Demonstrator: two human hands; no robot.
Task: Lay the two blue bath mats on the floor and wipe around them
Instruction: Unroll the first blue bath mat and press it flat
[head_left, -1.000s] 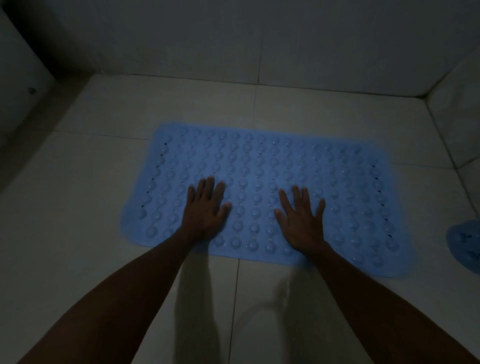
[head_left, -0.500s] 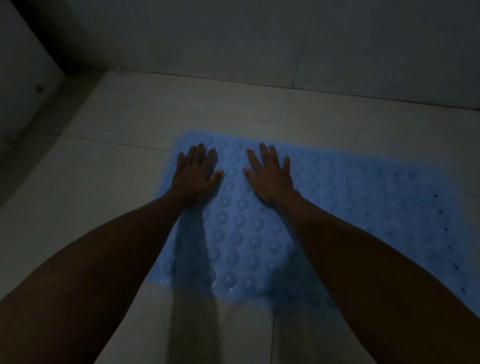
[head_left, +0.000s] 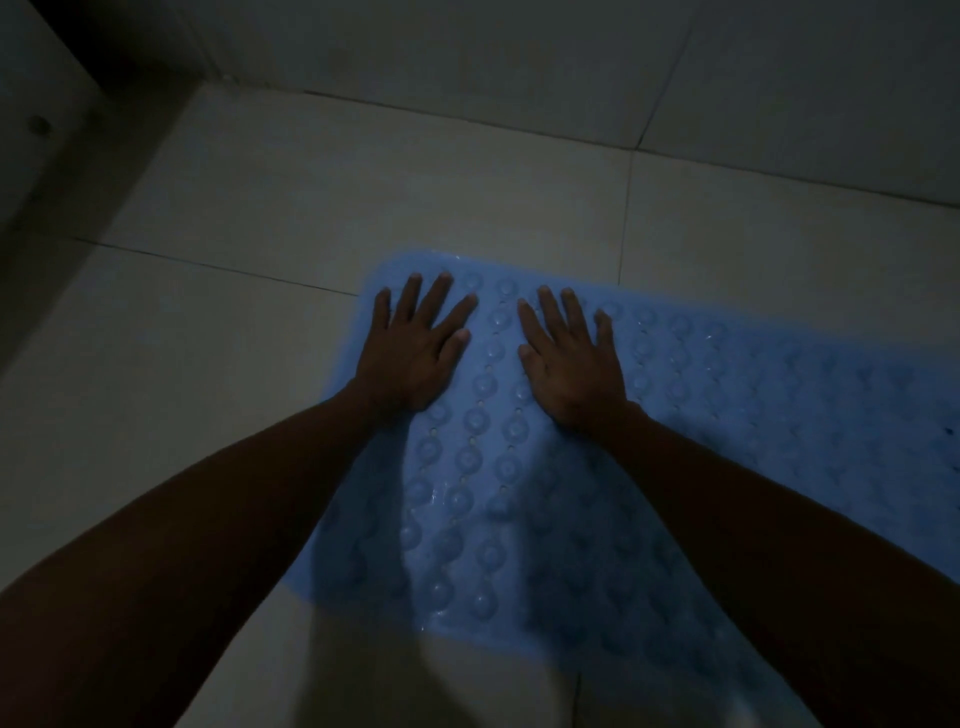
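A blue bath mat (head_left: 727, 415) with rows of round bumps and small holes lies flat on the pale tiled floor. It runs from the centre off the right edge of the view. My left hand (head_left: 415, 348) rests palm down, fingers spread, on the mat's far left corner. Beside it, my right hand (head_left: 571, 364) also presses flat on the mat with fingers apart. Both hands hold nothing. My forearms cover part of the mat's near side. The second mat is out of view.
The room is dim. A tiled wall (head_left: 519, 52) rises behind the mat. At the far left stands a pale panel or door (head_left: 36, 124) with a small round fitting. Bare floor tiles (head_left: 208, 338) lie left of and beyond the mat.
Both hands have slid from the mat's near middle to its far left corner, staying flat. The view has turned left, so the second mat's edge at right has left the frame.
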